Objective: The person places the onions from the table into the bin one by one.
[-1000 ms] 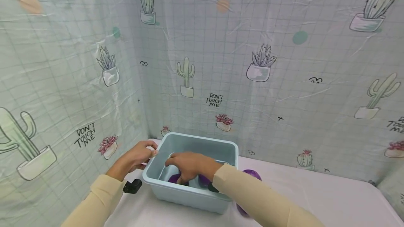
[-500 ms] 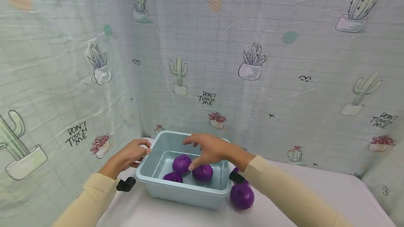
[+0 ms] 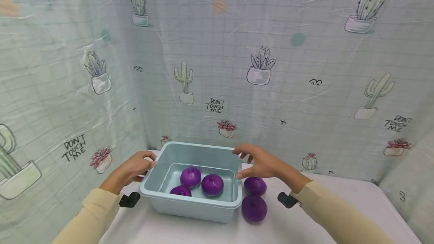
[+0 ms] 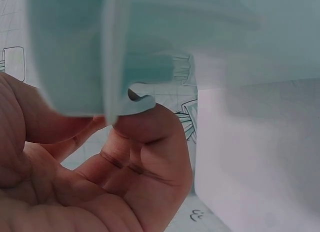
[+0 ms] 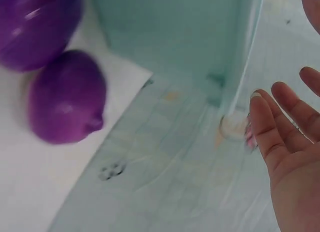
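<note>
A light blue plastic bin (image 3: 191, 208) stands on the white table with three purple onions (image 3: 212, 185) lying inside it. My left hand (image 3: 133, 168) grips the left rim; in the left wrist view its thumb and curled fingers pinch the bin's edge (image 4: 70, 56) from both sides. My right hand (image 3: 259, 163) hovers at the right rim, fingers relaxed and spread, holding nothing. Two more purple onions sit on the table just right of the bin, one behind (image 3: 255, 186) and one nearer (image 3: 254, 209). The right wrist view shows this pair below the hand (image 5: 295, 147).
A grey curtain (image 3: 230, 67) printed with cacti rises behind and to the left of the table (image 3: 312, 202). Black camera mounts (image 3: 287, 200) stick out from both wrists. The table's right edge runs beyond the right arm.
My right hand has come up out of the bin and moved right, past its right rim, leaving three onions in view inside. My left hand has kept its hold on the rim.
</note>
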Available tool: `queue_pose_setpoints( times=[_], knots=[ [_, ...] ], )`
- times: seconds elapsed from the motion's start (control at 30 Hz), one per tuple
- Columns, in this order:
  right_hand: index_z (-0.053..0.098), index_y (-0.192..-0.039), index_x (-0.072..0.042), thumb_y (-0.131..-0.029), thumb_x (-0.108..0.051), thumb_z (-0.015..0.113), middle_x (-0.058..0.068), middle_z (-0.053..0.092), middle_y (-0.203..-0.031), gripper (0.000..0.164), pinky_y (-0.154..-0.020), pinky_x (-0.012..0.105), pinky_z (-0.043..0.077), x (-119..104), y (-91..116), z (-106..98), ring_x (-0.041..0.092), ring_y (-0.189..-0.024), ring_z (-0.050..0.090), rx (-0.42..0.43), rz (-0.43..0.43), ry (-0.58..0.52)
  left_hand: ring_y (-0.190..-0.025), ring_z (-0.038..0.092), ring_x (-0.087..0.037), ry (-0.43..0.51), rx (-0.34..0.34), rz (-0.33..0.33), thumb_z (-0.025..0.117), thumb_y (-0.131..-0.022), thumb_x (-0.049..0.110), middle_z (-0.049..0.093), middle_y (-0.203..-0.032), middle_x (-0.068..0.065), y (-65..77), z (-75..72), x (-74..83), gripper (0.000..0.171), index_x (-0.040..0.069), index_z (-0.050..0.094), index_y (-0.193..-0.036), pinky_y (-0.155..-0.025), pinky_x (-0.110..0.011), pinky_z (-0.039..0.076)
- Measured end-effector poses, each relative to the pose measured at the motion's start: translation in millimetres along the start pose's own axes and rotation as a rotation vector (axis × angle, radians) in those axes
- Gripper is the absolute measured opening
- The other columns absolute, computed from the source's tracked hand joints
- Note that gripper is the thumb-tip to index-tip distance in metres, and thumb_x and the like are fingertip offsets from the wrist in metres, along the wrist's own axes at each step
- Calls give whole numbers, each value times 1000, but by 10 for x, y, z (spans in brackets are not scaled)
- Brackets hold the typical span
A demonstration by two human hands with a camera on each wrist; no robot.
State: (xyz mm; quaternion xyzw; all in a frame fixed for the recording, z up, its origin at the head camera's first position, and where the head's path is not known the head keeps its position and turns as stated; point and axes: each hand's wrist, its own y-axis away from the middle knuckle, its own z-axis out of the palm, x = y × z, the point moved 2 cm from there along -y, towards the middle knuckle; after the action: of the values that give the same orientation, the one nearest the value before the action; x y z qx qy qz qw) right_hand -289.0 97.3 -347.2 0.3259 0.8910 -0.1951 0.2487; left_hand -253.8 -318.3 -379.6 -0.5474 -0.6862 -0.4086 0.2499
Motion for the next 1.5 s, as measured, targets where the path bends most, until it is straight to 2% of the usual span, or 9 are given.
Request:
queue_pose_setpoints(
  times=[0.1,0.2,0.33,0.57,0.67,0.8,0.93,1.2,1.5],
  knots=[
    [61,-135,0,-77,-30,92,19,67,-131,73,-90,43,56,156,135,5,34,-111,64,43,-4,-2,-93,68,-28,4,2,3,51,-106,11,63,-117,-20,8,-10,-10,23,1,55,-126,-73,-41,59],
    [64,-132,-1,-76,-30,93,17,69,-128,69,-87,41,57,333,270,51,29,-109,64,67,28,21,-92,68,-28,9,4,3,51,-106,11,64,-116,-19,11,-9,-18,23,1,55,-126,-73,-40,59],
    [64,-133,-4,-77,-33,92,15,69,-127,69,-87,40,57,577,435,163,29,-110,64,73,121,45,-92,68,-28,5,3,4,51,-106,11,64,-116,-19,7,-6,-22,23,1,56,-126,-73,-40,58],
    [61,-136,-2,-78,-37,91,20,66,-132,74,-91,51,56,1009,610,421,34,-115,63,94,305,7,-91,66,-29,-5,8,8,52,-105,12,64,-115,-19,-2,5,-7,24,1,56,-126,-73,-39,58],
    [61,-136,-2,-78,-40,89,17,67,-132,74,-88,47,57,1123,624,529,30,-114,65,106,371,23,-91,66,-28,-5,14,11,52,-105,11,63,-114,-19,0,18,2,23,1,56,-125,-72,-39,57],
    [62,-136,-4,-78,-44,89,13,68,-128,75,-85,43,57,1171,587,658,24,-108,66,115,422,39,-91,66,-28,-1,22,14,51,-105,11,64,-113,-19,-1,28,9,22,1,56,-125,-72,-39,57],
    [62,-134,-4,-77,-44,90,12,68,-124,75,-86,44,57,1142,532,747,24,-107,65,115,437,19,-91,67,-28,-4,29,2,51,-105,10,65,-115,-20,11,31,13,22,1,56,-125,-72,-39,58],
    [65,-131,-6,-72,-43,93,9,72,-116,75,-86,44,59,1100,499,790,23,-102,67,144,463,39,-85,65,-26,0,39,18,51,-105,9,65,-110,-18,12,42,14,22,1,57,-124,-70,-36,56],
    [68,-129,-10,-68,-47,94,5,72,-110,76,-80,35,59,1065,509,728,16,-96,65,212,400,51,-88,65,-27,-18,43,11,52,-104,9,65,-113,-19,7,27,-1,22,1,57,-124,-70,-36,57]
  ],
)
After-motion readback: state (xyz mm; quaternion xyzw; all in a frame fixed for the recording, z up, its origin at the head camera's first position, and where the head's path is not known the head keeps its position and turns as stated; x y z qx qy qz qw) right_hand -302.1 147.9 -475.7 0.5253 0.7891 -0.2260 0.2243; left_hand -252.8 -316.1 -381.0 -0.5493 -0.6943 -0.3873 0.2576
